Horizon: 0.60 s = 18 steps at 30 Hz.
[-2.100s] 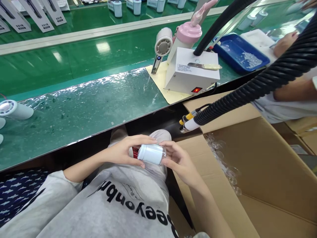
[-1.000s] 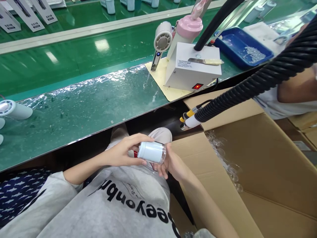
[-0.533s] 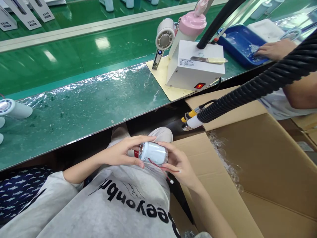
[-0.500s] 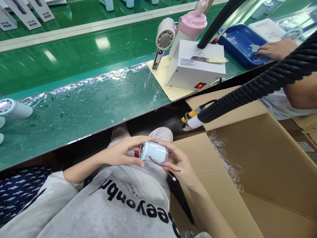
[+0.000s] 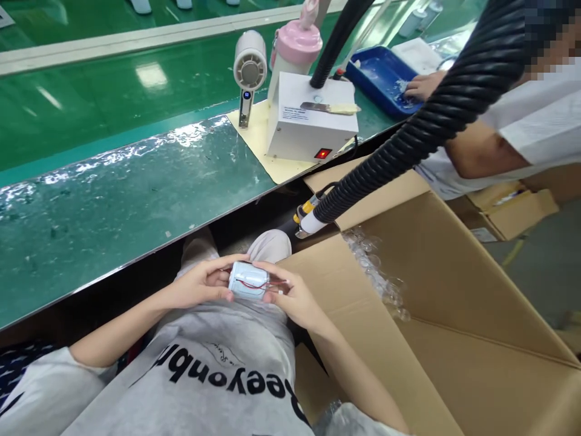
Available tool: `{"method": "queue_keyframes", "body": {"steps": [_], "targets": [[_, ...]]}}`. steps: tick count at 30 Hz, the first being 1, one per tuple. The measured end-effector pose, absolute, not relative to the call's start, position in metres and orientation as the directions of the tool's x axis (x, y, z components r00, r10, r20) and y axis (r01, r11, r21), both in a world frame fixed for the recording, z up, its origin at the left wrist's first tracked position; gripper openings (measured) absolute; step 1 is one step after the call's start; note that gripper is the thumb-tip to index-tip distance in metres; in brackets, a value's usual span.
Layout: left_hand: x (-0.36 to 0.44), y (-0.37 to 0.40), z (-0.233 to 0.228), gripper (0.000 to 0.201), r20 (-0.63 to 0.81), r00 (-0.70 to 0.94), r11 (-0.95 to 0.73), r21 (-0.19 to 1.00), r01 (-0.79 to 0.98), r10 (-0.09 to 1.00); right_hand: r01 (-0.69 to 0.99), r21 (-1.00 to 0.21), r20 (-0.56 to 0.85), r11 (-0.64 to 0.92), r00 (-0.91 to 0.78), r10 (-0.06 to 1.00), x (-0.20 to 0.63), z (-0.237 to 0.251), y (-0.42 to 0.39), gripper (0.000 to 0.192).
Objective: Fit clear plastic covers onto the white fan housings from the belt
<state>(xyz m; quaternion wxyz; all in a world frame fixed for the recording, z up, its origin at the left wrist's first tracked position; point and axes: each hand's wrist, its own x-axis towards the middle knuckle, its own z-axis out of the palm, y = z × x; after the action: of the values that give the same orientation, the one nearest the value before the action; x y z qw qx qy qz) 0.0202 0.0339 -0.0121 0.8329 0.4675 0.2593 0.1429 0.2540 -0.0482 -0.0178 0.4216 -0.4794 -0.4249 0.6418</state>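
Observation:
Above my lap, both hands hold a pale blue cylindrical housing (image 5: 252, 281) lying on its side. Red and dark wires with a small white plug run along it toward its right end. My left hand (image 5: 204, 283) grips the left end, fingers above and thumb below. On the right end, my right hand (image 5: 290, 298) is closed with thumb and fingers around it, beside the wires. The inside of the housing is hidden from me.
A large cardboard box (image 5: 454, 284) with clear plastic pieces (image 5: 376, 272) stands at right. Across it hangs a black corrugated hose (image 5: 385, 163). On the green bench (image 5: 136, 212) are a white machine (image 5: 313, 121), a handheld fan (image 5: 249, 66) and a pink-lidded bottle (image 5: 297, 45). A co-worker's hand (image 5: 424, 86) reaches into a blue tray (image 5: 379, 72).
My view has swung to the right, so the bench items appear further left. The housing has turned in my hands, and its open left end no longer faces me as clearly.

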Motion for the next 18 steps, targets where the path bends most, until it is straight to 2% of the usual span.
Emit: {"method": "queue_keyframes", "body": {"steps": [4, 7, 11, 15, 18], "targets": [[0.029, 0.039, -0.008, 0.077, -0.278, 0.849, 0.492, 0.87, 0.023, 0.45, -0.182, -0.941, -0.256, -0.284, -0.164, 0.953, 0.261, -0.017, -0.052, 0.052], [0.033, 0.04, -0.007, 0.077, -0.28, 0.853, 0.517, 0.856, 0.014, 0.44, -0.125, -0.96, -0.229, -0.249, -0.159, 0.96, 0.266, -0.016, -0.056, 0.045], [0.033, 0.036, -0.014, 0.082, -0.311, 0.842, 0.534, 0.845, 0.032, 0.441, -0.09, -0.96, -0.249, -0.264, -0.155, 0.956, 0.266, -0.023, -0.055, 0.048], [0.033, 0.031, -0.017, 0.083, -0.36, 0.827, 0.51, 0.854, 0.105, 0.432, -0.129, -0.932, -0.315, -0.338, -0.169, 0.934, 0.253, -0.029, -0.056, 0.061], [0.027, 0.038, -0.007, 0.069, -0.426, 0.779, 0.38, 0.888, 0.261, 0.46, -0.149, -0.935, -0.28, -0.321, -0.242, 0.929, 0.25, -0.024, -0.057, 0.058]]}}
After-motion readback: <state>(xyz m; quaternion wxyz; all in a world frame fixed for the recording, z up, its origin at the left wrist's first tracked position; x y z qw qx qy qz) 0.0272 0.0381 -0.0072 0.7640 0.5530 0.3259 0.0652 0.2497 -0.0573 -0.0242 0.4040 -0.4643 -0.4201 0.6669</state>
